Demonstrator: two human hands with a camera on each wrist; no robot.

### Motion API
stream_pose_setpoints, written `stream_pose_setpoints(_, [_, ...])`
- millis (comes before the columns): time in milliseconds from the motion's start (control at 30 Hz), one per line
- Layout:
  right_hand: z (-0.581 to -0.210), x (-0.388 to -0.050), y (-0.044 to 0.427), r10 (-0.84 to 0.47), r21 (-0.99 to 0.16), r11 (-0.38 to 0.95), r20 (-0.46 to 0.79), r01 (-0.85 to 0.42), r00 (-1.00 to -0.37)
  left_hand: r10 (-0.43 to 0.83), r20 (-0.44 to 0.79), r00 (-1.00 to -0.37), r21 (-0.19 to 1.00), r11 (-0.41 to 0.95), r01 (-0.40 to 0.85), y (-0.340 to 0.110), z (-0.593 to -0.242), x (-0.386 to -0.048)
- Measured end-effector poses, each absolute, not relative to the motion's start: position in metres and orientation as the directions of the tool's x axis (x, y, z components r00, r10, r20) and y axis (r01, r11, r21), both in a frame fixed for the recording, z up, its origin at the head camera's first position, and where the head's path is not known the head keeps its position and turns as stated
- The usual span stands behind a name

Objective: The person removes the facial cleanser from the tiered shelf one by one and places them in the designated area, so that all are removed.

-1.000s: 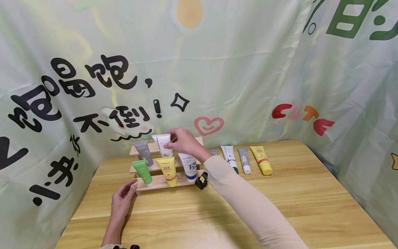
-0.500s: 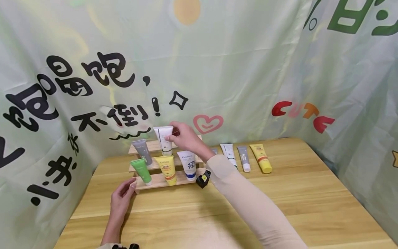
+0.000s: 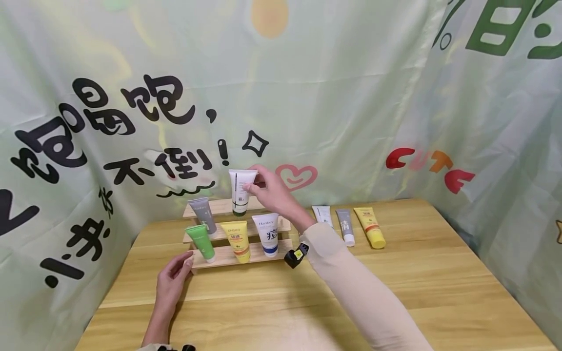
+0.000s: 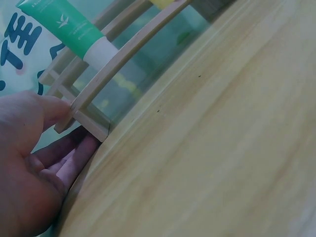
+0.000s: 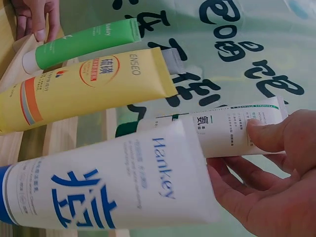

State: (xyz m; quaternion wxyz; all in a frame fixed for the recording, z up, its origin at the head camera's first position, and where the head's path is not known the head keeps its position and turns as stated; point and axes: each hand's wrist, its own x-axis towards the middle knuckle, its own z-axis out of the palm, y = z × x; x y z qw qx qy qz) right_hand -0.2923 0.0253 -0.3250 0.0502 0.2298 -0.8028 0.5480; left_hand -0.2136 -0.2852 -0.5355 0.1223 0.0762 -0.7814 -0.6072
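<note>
A white tube with a dark green cap (image 3: 240, 187) stands nearly upright in my right hand (image 3: 276, 197), pinched near its crimped end by thumb and fingers. Its cap is just above the back shelf of a stepped wooden rack (image 3: 219, 257). With thumb over and fingers behind, my left hand (image 4: 24, 158) grips the rack's left front corner. On the front shelf lean a green tube (image 3: 202, 242), a yellow tube (image 3: 238, 241) and a blue-capped white tube (image 5: 103, 182). Behind the green one is a grey tube (image 3: 202, 214).
Right of the rack, a white tube (image 3: 323, 214), a small grey tube (image 3: 345, 226) and another yellow tube (image 3: 370, 228) are on the wooden table (image 3: 351, 292); my right forearm partly covers the white one. A printed curtain (image 3: 351, 122) hangs close behind the rack.
My right hand has raised the green-capped tube and shifted it right, bringing its cap into sight above the front tubes. The left hand keeps its place on the rack.
</note>
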Motion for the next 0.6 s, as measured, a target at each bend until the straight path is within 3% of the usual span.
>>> stream_pose_setpoints(600, [-0.313,-0.279,0.060,-0.209,-0.865,0.150,0.445,-0.478,-0.871,-0.263,0.126,-0.956,0.968,0.243,0.061,-0.285,-0.534,-0.213])
